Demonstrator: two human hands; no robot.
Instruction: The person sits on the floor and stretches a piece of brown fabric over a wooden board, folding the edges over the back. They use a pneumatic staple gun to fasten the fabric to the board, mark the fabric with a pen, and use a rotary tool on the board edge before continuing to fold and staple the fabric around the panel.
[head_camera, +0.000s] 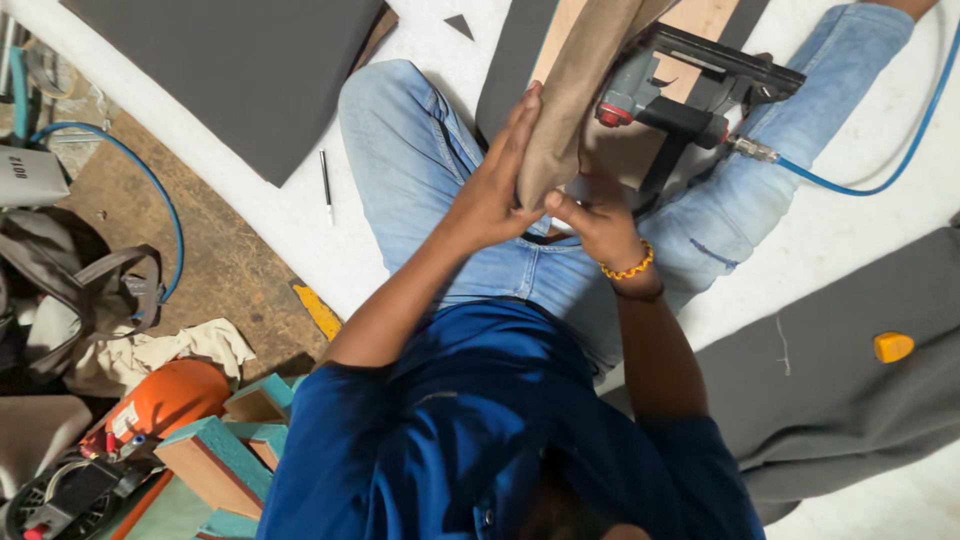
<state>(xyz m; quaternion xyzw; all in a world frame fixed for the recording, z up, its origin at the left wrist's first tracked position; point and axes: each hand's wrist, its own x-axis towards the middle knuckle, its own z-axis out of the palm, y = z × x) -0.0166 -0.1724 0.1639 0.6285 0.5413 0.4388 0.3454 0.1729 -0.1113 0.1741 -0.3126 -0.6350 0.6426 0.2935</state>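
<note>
I sit on the floor in blue jeans with a tan fabric-covered piece (580, 80) standing on my lap. My left hand (492, 195) lies with fingers stretched along its left side, holding the fabric against it. My right hand (598, 222), with a yellow bead bracelet at the wrist, pinches the fabric at the piece's lower end. Just right of the piece, a grey and black pneumatic staple gun (690, 98) with a red cap rests on a wooden board (705, 18). Neither hand touches it. A blue air hose (880, 180) runs from it to the right.
Dark grey fabric sheets lie at the upper left (240, 70) and at the right (850, 390); a small yellow object (893, 346) sits on the right one. A pen (326, 185) lies on the white floor. An orange tank (165, 398), teal-edged wooden blocks (215, 460) and a bag (95, 290) crowd the lower left.
</note>
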